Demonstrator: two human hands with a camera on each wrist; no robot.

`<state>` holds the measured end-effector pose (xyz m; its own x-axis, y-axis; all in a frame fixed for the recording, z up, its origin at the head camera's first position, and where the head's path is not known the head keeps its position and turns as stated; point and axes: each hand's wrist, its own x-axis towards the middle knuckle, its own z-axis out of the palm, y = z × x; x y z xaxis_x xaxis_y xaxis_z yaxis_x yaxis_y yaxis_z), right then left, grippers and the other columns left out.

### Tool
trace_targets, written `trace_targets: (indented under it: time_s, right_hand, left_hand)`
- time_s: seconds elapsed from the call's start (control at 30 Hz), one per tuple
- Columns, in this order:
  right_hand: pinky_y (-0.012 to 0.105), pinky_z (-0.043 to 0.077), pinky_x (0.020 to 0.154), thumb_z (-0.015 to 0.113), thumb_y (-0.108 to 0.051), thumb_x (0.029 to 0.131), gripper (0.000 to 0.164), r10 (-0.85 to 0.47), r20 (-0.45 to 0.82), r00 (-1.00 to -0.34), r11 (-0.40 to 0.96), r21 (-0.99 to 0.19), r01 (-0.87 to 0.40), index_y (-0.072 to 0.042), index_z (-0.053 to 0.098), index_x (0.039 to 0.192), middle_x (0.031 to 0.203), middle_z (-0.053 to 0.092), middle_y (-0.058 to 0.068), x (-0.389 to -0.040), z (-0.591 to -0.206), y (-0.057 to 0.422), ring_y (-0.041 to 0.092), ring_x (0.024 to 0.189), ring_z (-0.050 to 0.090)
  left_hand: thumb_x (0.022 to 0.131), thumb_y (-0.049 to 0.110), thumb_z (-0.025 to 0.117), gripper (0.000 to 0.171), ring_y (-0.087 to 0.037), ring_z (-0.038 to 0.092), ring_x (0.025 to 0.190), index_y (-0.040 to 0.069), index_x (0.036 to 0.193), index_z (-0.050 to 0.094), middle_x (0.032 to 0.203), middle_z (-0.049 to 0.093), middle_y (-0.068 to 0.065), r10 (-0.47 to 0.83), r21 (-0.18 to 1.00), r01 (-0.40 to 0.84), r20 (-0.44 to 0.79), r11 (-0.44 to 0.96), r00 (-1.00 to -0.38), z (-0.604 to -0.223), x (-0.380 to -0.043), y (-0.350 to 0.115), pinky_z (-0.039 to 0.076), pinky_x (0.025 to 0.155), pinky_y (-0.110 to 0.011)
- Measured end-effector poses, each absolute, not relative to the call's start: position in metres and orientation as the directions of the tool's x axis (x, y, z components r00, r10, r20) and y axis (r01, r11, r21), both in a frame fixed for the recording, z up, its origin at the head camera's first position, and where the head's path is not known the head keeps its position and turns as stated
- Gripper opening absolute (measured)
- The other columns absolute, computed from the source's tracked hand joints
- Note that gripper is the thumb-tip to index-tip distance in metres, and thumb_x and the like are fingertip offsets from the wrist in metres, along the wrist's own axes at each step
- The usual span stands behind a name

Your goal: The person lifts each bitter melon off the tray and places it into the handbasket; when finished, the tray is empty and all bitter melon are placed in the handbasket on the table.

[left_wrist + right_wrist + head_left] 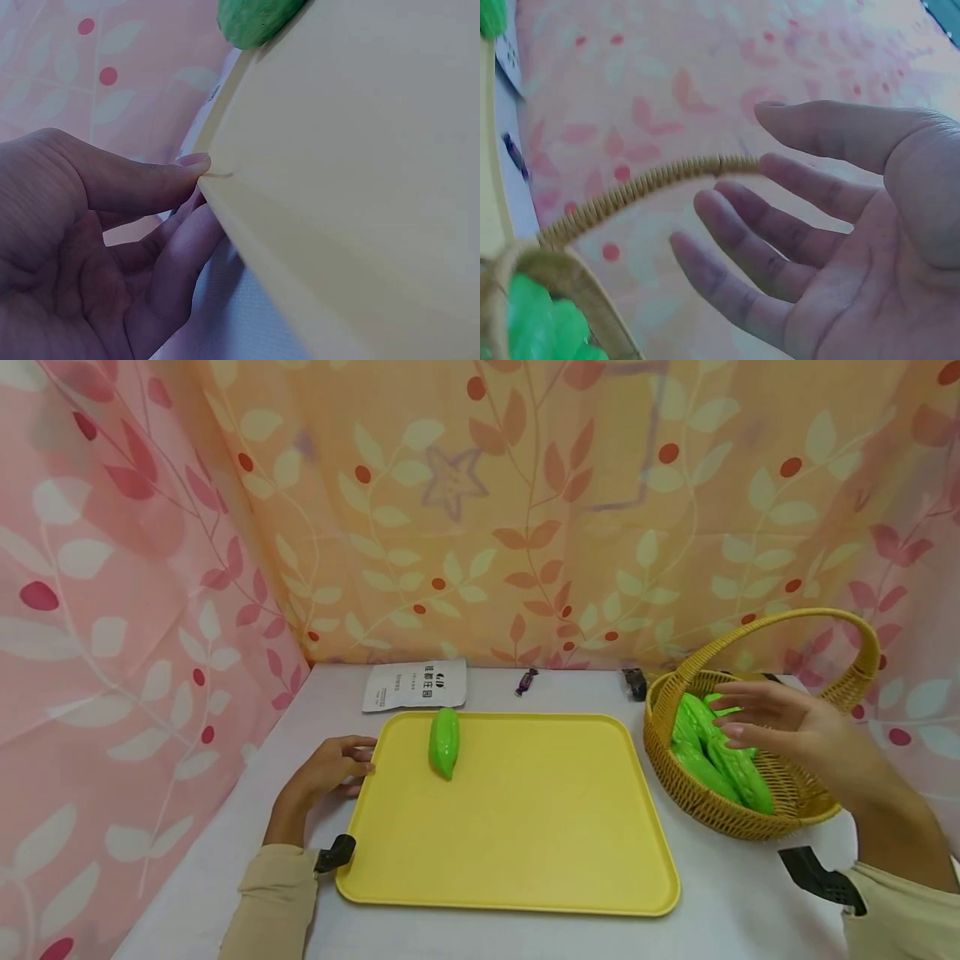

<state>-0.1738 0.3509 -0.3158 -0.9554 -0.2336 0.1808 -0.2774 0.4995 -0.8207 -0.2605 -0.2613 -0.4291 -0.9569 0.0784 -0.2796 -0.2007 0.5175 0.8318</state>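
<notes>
A yellow tray [517, 827] lies on the white table. My left hand [330, 768] pinches its left rim, thumb on top and fingers beneath, as the left wrist view shows. One shiny green toy vegetable [445, 743], pointed at its near end, rests near the tray's upper left corner. To the right stands a wicker basket [697, 806] with several bumpy green toy vegetables [723, 756], which look like bitter melons. Over the basket, by its raised handle [795, 614], hovers my right hand [810, 735]. Its fingers [735, 285] are spread and relaxed, holding nothing; it partly hides the basket's contents.
Behind the tray lie a white printed pouch [415, 685], a small purple-wrapped candy [527, 682] and a small black item [635, 683] beside the basket. Floral curtains [525, 527] close off the back and both sides.
</notes>
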Motion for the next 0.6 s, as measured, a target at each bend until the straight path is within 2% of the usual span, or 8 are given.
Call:
trace_targets:
  time_s: [0.23,0.37,0.6]
  right_hand:
    - [0.022,0.060,0.087,0.064,0.006,0.101,0.048,-0.326,0.269,-0.906,0.351,-0.856,-0.380,-0.004,0.057,0.147,0.135,0.066,-0.001,-0.171,-0.315,0.304,0.007,0.116,0.067]
    - [0.025,0.060,0.088,0.064,0.007,0.101,0.043,-0.372,0.297,-0.879,0.249,-0.881,-0.403,-0.002,0.060,0.142,0.133,0.068,0.002,-0.176,-0.323,0.277,0.010,0.116,0.068]
    - [0.032,0.063,0.085,0.067,-0.006,0.103,0.035,-0.354,0.267,-0.896,0.264,-0.891,-0.370,-0.005,0.063,0.138,0.126,0.069,0.001,-0.189,-0.338,0.242,0.016,0.108,0.072]
  left_hand:
    - [0.100,0.008,0.068,0.055,-0.020,0.063,0.089,0.001,0.153,0.053,0.127,0.060,-0.020,0.089,0.837,-0.189,-0.272,0.514,-0.958,-0.429,-0.260,-0.262,0.056,0.067,-0.029]
    - [0.100,0.008,0.068,0.056,-0.019,0.063,0.087,0.001,0.153,0.053,0.125,0.061,-0.019,0.094,0.840,-0.183,-0.266,0.510,-0.959,-0.430,-0.261,-0.263,0.057,0.066,-0.029]
    - [0.100,0.008,0.068,0.055,-0.018,0.064,0.086,0.000,0.152,0.053,0.122,0.062,-0.018,0.091,0.840,-0.186,-0.268,0.509,-0.959,-0.430,-0.261,-0.263,0.058,0.067,-0.030]
